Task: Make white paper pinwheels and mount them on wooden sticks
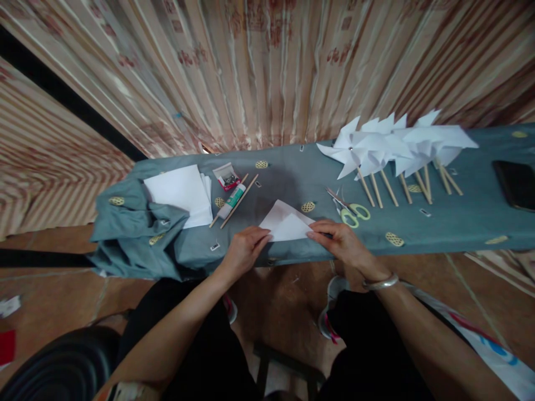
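A sheet of white paper, folded over on itself into a pointed shape, lies at the table's near edge. My left hand pinches its left corner between thumb and fingers. At the right corner my right hand grips the same paper, a metal bangle on that wrist. Beyond my right hand rest scissors with green handles. To the left are a glue stick, two thin wooden sticks and a small open box of metal pieces.
A stack of white paper lies at the left by bunched cloth. Several white paper pinwheels on sticks lie at the right, with a dark phone-like object beyond. A grey-green cloth covers the table; a curtain hangs behind it.
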Motion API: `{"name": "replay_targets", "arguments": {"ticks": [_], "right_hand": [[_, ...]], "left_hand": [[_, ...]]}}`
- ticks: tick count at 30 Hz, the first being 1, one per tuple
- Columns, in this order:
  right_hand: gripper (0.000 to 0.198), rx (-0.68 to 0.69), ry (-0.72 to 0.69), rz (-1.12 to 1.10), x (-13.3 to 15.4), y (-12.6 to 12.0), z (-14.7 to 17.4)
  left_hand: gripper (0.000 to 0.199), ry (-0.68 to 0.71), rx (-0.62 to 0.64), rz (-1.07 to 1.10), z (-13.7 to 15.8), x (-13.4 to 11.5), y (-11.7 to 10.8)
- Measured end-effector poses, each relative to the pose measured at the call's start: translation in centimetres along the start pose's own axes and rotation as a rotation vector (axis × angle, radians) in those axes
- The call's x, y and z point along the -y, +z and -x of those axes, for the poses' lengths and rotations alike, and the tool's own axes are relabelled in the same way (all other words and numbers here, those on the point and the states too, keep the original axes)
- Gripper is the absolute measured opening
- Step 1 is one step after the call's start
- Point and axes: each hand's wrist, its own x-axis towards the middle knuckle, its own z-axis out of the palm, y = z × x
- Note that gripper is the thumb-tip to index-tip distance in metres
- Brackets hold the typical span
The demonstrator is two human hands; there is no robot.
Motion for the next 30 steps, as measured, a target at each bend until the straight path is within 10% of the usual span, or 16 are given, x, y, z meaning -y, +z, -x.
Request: {"name": "replay_targets", "arguments": {"ticks": [14,30], "right_hand": [[0.020,-0.191,0.018,0.018,0.1,0.8,-1.6],[0.023,-0.168,0.077,0.081,0.4,1.2,-2.0]], "left_hand": [[0.038,-0.259,-0.008,0.020,-0.8,0.5,0.5],[0.044,-0.193,0.098,-0.166,-0.2,0.6,0.2]]}}
